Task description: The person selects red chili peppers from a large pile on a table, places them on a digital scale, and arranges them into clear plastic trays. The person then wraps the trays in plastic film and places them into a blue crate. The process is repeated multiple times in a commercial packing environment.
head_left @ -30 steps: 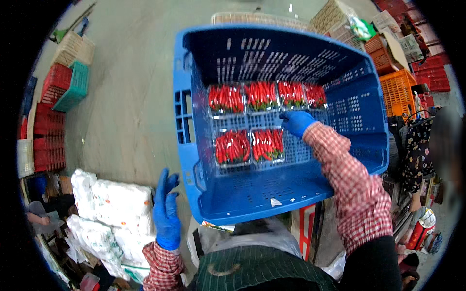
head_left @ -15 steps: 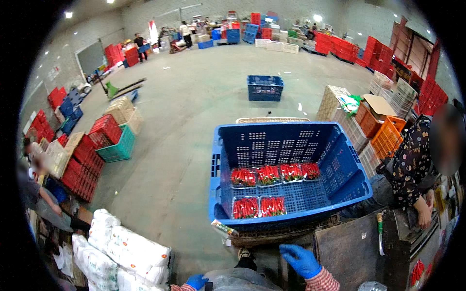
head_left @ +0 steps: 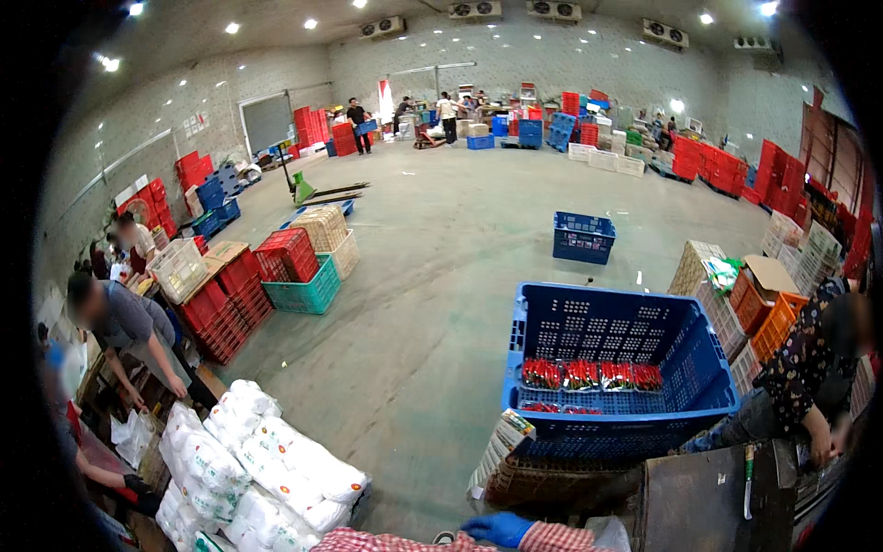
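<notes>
Only my right hand (head_left: 497, 529), in a blue glove with a red plaid sleeve, shows at the bottom edge; nothing is visible in it and its fingers are partly cut off. Plaid cloth to its left is my other sleeve (head_left: 377, 543); my left hand is out of the picture. Ahead and to the right stands a large blue plastic crate (head_left: 616, 419) holding clear trays of red chillies (head_left: 589, 373) in rows on its floor. The crate rests on a woven basket (head_left: 552, 478), well beyond my hand.
White filled sacks (head_left: 258, 460) lie at lower left. One person (head_left: 809, 368) bends beside the crate at right, another (head_left: 120, 322) at left. Red crates (head_left: 230, 294), a green crate (head_left: 303, 294) and a second blue crate (head_left: 584, 237) stand on the concrete floor. A knife (head_left: 750, 465) lies on a dark table.
The view has lifted from straight down into the crate to across the hall. My right hand left the chilli trays and dropped to the bottom edge; my left hand went out of view.
</notes>
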`<state>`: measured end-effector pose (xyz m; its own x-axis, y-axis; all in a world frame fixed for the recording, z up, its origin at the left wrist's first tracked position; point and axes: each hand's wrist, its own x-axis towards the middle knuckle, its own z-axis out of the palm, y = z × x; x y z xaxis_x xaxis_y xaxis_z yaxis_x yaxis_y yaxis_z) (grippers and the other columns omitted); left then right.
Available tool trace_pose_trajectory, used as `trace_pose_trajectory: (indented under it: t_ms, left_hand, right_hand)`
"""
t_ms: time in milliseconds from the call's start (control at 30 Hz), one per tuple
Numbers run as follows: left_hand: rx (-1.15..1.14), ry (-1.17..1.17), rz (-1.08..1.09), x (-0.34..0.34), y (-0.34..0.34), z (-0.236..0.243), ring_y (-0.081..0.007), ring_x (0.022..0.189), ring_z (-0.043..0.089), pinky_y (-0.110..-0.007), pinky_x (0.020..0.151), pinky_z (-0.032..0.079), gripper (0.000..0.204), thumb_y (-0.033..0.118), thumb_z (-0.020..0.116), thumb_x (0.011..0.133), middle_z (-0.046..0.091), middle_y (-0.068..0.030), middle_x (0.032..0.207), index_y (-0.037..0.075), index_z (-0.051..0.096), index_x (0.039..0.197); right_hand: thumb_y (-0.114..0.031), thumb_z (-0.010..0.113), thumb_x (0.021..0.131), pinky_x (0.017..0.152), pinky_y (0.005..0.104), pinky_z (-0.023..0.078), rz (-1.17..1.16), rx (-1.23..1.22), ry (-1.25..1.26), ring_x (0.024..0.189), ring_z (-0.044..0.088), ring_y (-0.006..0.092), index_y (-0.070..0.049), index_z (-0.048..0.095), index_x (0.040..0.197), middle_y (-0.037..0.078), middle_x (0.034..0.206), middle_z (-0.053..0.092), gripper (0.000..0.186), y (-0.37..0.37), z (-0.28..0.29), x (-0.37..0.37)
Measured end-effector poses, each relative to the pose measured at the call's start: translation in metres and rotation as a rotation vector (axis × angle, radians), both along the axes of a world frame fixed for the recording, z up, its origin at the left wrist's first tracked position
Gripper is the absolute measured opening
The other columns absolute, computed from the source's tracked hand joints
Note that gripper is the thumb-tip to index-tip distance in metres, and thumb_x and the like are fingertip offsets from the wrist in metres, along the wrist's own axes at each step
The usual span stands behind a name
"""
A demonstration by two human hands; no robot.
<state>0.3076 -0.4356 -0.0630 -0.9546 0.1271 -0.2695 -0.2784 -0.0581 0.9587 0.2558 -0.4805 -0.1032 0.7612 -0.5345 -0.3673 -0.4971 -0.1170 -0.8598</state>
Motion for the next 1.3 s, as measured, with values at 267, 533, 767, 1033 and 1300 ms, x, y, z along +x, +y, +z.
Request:
trace_pose_trajectory:
  t_ms: [267, 533, 767, 1033, 1300]
  left_hand:
    - [-1.018, -0.285, 0.167, 0.155, -0.043, -0.131, -0.0221, 0.075, 0.057, -0.034, 0.070, 0.044, 0.024, 0.025, 0.051, 0.079, 0.060, -0.0136, 0.082, 0.006, 0.060, 0.091]
    - [-0.503, -0.303, 0.251, 0.177, -0.062, -0.177, -0.0311, 0.089, 0.055, -0.037, 0.077, 0.042, 0.031, 0.024, 0.048, 0.075, 0.057, -0.0175, 0.098, 0.009, 0.058, 0.100]
    - [-0.654, -0.331, 0.391, 0.186, -0.050, -0.124, -0.0392, 0.080, 0.056, -0.041, 0.068, 0.046, 0.036, 0.032, 0.054, 0.068, 0.059, -0.0208, 0.087, 0.001, 0.062, 0.086]
    - [-1.082, -0.470, 0.744, 0.201, -0.047, -0.119, -0.0348, 0.068, 0.058, -0.042, 0.056, 0.047, 0.018, 0.019, 0.051, 0.068, 0.059, -0.0175, 0.073, 0.006, 0.061, 0.075]
    - [-1.076, -0.403, 0.940, 0.194, -0.048, -0.109, -0.0329, 0.071, 0.057, -0.039, 0.063, 0.046, 0.024, 0.018, 0.044, 0.071, 0.058, -0.0194, 0.077, 0.003, 0.061, 0.077]
  right_hand:
    - [-0.033, 0.043, 0.082, 0.084, 0.0378, 0.038, -0.007, 0.009, 0.390, 0.095, 0.053, 0.0287, -0.004, 0.051, 0.111, 0.016, 0.108, 0.053, 0.042, 0.015, -0.037, 0.020]
    - [-0.027, 0.045, 0.081, 0.078, 0.0361, 0.041, -0.116, -0.038, 0.413, 0.089, 0.054, 0.0307, -0.006, 0.055, 0.105, 0.017, 0.104, 0.055, 0.033, 0.015, -0.060, 0.054]
    - [-0.024, 0.045, 0.081, 0.078, 0.0355, 0.041, -0.065, 0.000, 0.353, 0.088, 0.055, 0.0308, -0.006, 0.054, 0.105, 0.017, 0.103, 0.055, 0.032, 0.022, -0.043, 0.078]
    - [-0.022, 0.045, 0.081, 0.078, 0.0348, 0.041, -0.014, -0.013, 0.295, 0.088, 0.055, 0.0309, -0.006, 0.054, 0.105, 0.017, 0.102, 0.055, 0.030, 0.015, -0.037, 0.098]
    - [-0.019, 0.046, 0.081, 0.077, 0.0341, 0.041, 0.008, 0.000, 0.247, 0.087, 0.055, 0.0310, -0.006, 0.053, 0.105, 0.017, 0.100, 0.056, 0.028, 0.017, -0.035, 0.120]
